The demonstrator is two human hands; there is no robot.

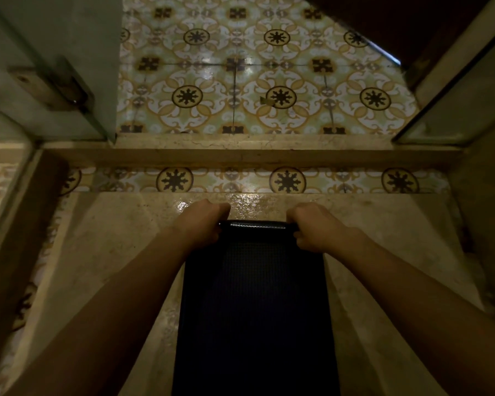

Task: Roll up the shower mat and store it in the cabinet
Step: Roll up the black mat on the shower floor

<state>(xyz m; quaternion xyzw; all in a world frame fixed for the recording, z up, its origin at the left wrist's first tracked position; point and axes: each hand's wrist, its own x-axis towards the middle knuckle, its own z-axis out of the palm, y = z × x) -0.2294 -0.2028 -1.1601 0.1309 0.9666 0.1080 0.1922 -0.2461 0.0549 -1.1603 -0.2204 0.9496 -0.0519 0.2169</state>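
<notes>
The dark mat lies flat on the shower floor, its far edge just curled; the left hand and right hand each pinch a far corner; rolling seems barely begun; next, likely tuck the curl tight and roll it toward the body evenly.

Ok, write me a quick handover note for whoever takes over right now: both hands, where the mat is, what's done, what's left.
Left hand: closed on the far left corner of the shower mat.
Right hand: closed on the far right corner.
Mat: dark, lying flat on the wet stone shower floor, far edge just curled up between the hands.
Done: the first turn of the roll at most.
Left: roll the mat toward you, then carry it to the cabinet, which is not in view.
</notes>
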